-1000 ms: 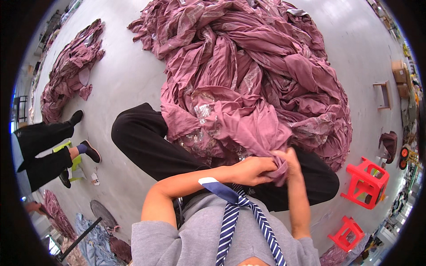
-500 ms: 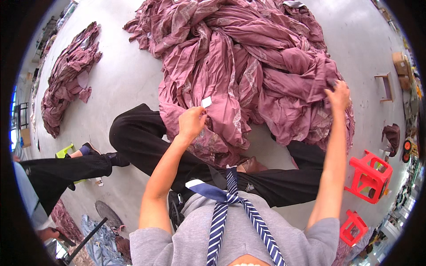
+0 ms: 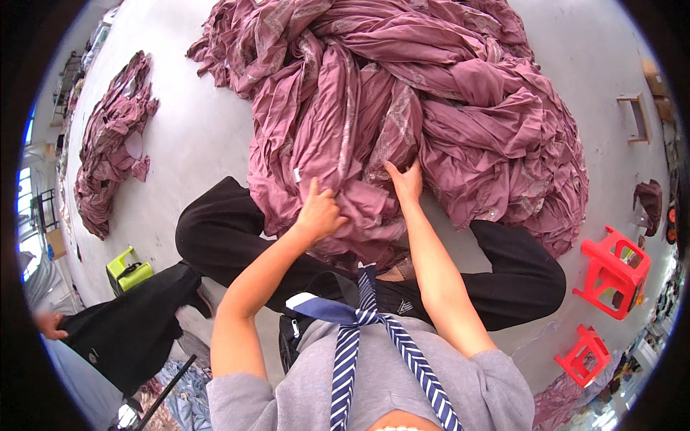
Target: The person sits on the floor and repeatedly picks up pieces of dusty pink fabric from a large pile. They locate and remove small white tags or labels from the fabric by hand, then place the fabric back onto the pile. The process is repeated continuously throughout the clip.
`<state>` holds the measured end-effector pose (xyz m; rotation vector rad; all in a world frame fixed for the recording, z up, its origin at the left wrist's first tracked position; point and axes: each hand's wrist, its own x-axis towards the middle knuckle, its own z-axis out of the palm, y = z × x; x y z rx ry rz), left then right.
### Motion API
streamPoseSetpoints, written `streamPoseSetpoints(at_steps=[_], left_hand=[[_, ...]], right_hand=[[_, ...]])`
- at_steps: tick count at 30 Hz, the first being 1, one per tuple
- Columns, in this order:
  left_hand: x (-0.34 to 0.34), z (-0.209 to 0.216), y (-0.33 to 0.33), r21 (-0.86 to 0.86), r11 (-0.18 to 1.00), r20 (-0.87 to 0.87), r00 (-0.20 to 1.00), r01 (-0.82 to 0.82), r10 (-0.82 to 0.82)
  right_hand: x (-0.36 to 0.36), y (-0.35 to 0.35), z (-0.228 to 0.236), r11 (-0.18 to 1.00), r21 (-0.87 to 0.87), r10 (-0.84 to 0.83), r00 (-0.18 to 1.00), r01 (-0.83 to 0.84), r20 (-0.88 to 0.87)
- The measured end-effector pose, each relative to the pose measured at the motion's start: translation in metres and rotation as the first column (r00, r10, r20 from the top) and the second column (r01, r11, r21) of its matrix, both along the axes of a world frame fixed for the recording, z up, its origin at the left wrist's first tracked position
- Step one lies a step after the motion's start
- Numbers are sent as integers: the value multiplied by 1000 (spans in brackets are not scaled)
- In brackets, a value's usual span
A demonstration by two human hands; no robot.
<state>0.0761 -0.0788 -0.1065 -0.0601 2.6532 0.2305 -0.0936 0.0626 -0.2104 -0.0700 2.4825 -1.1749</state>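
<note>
A big heap of mauve fabric (image 3: 316, 136) with patterned lacy strips lies in front of me, its near folds between my bent legs. My left hand (image 3: 321, 214) rests on the near folds, index finger stretched toward a small white tag (image 3: 297, 174) and the other fingers loosely bent. To its right, my right hand (image 3: 408, 184) touches the lower end of a patterned strip (image 3: 400, 129). Its thumb and fingers are spread apart against the cloth; no firm grip shows.
A smaller mauve pile (image 3: 108, 158) lies on the floor to the left. Red plastic stools (image 3: 611, 269) stand at the right, a green stool (image 3: 129, 271) at the left. Another person (image 3: 93, 352) in black trousers is at the lower left, near pale blue cloth (image 3: 190, 395).
My right hand has moved from the heap's right side to its middle. My left hand has shifted slightly down, its index finger now extended. The other person at the left has changed position.
</note>
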Motion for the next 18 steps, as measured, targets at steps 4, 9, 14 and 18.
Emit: streamPoseSetpoints(at_steps=[4, 9, 14, 18], left_hand=[[1, 12, -17, -21, 1000, -54, 999, 4, -5], [24, 8, -16, -47, 996, 31, 997, -73, 74], [19, 14, -18, 29, 995, 24, 995, -100, 99], [-37, 51, 9, 458, 732, -112, 784, -504, 610]], right_hand=[[4, -28, -18, 978, -59, 208, 943, -200, 260], [-29, 73, 53, 860, -489, 207, 779, 142, 591], [-98, 144, 137, 730, -641, 270, 763, 236, 588], [-89, 137, 130, 653, -628, 151, 741, 422, 654]])
